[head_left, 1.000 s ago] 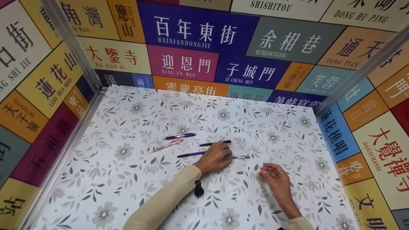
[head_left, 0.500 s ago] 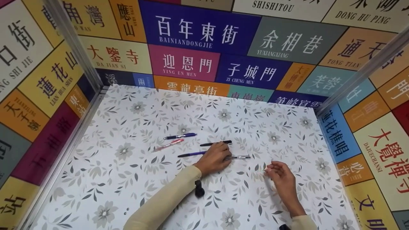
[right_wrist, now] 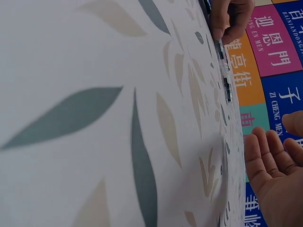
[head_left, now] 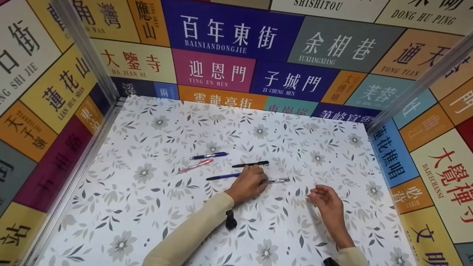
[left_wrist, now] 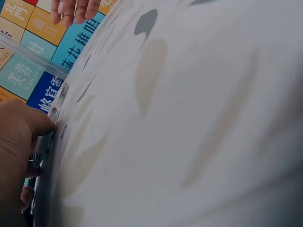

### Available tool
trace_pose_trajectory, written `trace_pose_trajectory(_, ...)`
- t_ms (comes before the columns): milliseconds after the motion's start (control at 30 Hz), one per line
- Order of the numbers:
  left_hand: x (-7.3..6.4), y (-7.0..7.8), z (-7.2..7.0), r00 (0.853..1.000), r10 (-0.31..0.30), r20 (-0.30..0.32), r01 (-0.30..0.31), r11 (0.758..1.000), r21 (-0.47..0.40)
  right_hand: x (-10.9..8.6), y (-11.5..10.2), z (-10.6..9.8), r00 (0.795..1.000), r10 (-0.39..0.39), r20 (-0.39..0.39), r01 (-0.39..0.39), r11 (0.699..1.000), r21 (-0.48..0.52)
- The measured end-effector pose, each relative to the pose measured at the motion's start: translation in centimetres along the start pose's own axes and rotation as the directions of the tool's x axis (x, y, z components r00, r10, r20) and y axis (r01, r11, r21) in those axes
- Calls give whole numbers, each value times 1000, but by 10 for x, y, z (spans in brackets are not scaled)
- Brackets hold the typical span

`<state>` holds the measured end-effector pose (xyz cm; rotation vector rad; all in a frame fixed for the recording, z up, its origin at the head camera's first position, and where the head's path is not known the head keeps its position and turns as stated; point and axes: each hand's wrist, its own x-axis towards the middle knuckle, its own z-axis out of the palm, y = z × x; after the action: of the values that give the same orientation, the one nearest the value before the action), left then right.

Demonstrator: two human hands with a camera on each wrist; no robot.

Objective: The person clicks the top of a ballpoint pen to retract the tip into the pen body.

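Observation:
A clear-barrelled pen (head_left: pixel 279 180) lies on the patterned tabletop, its near part covered by my left hand (head_left: pixel 247 184). Thumb and fingers of that hand pinch it, as the right wrist view shows with the pen's clear end (right_wrist: pixel 227 80) sticking out. A blue-purple pen (head_left: pixel 223 177) runs beside the same hand, partly hidden by it. Just beyond lies a black pen (head_left: pixel 250 164). My right hand (head_left: pixel 327 199) hovers to the right of the clear pen, fingers loosely bent; the right wrist view shows its palm (right_wrist: pixel 279 194) holding nothing.
To the left lie a dark blue pen (head_left: pixel 209 155) and a pink-red pen with a clear barrel (head_left: pixel 196 166). A leaf-and-flower covering (head_left: pixel 266 229) spreads over the table. Colourful panels with Chinese lettering (head_left: pixel 229 33) wall in its back and sides.
My right hand has drawn a little to the right, away from the clear pen. The left hand keeps its hold in nearly the same spot, and the pens have stayed put.

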<state>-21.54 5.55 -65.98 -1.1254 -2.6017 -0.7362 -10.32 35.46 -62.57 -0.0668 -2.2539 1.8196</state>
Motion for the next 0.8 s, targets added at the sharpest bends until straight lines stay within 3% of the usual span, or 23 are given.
trace_pose_trajectory(333,-6,11,-8,996,18,-85,-25,996,-85,4,-7,4,1000,30,11,-30,999,30)
trace_pose_trajectory(800,-18,18,-18,994,-13,-110,-12,974,-225,4,-9,14,1000,28,-11,-28,1000,8)
